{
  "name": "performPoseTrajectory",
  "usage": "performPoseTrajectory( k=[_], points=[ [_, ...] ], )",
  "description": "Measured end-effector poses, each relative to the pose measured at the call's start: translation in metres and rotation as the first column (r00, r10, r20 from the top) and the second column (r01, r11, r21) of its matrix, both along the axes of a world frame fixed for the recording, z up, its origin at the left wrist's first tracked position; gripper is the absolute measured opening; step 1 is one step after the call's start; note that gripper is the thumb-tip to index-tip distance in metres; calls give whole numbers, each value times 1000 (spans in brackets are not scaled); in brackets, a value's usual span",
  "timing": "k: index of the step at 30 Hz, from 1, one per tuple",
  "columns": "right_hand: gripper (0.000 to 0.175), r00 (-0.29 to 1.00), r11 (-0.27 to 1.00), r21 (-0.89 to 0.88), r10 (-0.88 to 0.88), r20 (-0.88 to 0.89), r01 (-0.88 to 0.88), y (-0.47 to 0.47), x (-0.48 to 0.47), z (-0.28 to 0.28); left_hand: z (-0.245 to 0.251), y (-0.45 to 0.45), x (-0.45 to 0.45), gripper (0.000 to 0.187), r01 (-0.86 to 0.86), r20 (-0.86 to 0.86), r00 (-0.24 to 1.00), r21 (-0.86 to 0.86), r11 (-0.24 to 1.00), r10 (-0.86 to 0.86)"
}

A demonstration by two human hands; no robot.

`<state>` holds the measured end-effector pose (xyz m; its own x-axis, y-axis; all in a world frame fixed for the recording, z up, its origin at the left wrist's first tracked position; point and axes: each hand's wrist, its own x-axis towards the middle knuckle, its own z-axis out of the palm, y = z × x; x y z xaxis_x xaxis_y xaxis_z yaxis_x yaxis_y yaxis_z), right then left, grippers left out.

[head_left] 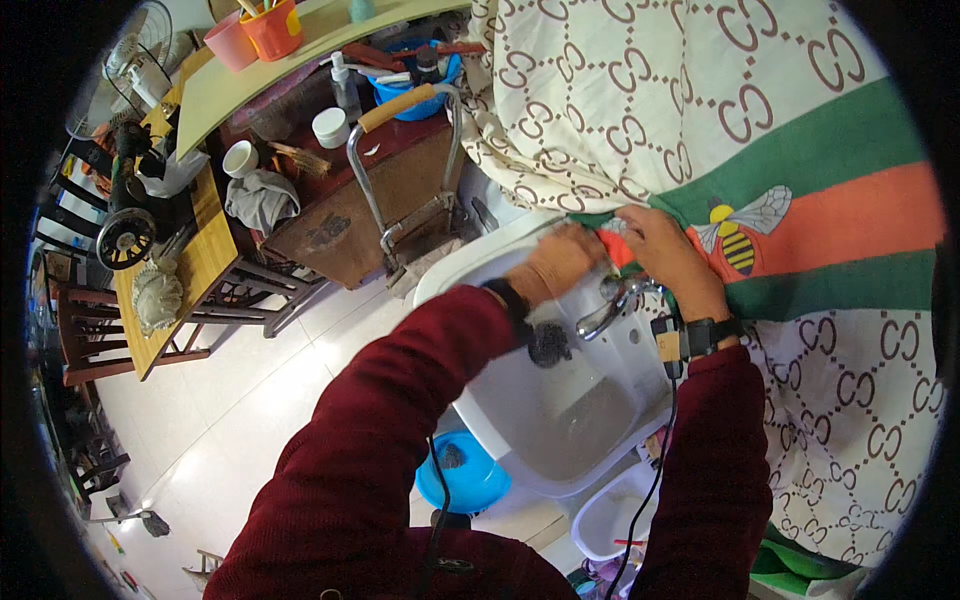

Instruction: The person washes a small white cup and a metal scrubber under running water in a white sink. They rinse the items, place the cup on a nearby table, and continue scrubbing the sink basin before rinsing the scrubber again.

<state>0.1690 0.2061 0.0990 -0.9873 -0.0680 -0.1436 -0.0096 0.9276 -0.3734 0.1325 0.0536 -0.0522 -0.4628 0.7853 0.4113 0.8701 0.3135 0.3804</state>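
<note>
A cream curtain [600, 97] with brown letter-like motifs and a green-and-red band with a bee spreads behind and right of a white washbasin [480, 405]. My right hand [664, 251] grips the gathered band just above the chrome faucet [606, 313]. Blurred by motion, my left hand [566, 259] is over the basin's far edge, its fingers beside the bunched cloth; whether they hold it is unclear. A dark mesh-like clump [550, 345] sits in the basin below my left wrist. Cloudy water appears to lie in the basin's near part.
A blue plastic basin [463, 476] and a white tub [611, 517] stand below the washbasin. Left of it is a metal frame with a wooden handle [396, 109], before a cabinet [330, 229] bearing bottles and cups. Farther left, a sewing machine [127, 202] sits on a wooden table [214, 251].
</note>
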Motion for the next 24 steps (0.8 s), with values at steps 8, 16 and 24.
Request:
performPoseTrajectory(
  k=[8,16,24],
  points=[
    [42,987,958,-245,-128,100,149,-8,-2,-3,-2,-32,19,32,120,-50,992,190,974,-112],
    [47,941,422,-841,-149,303,338,-26,26,54,-17,-87,85,51,110,453,870,207,972,-195],
    [32,930,457,-882,-361,-68,113,-46,215,46,-11,-2,140,49,-453,484,848,452,769,215]
  ],
)
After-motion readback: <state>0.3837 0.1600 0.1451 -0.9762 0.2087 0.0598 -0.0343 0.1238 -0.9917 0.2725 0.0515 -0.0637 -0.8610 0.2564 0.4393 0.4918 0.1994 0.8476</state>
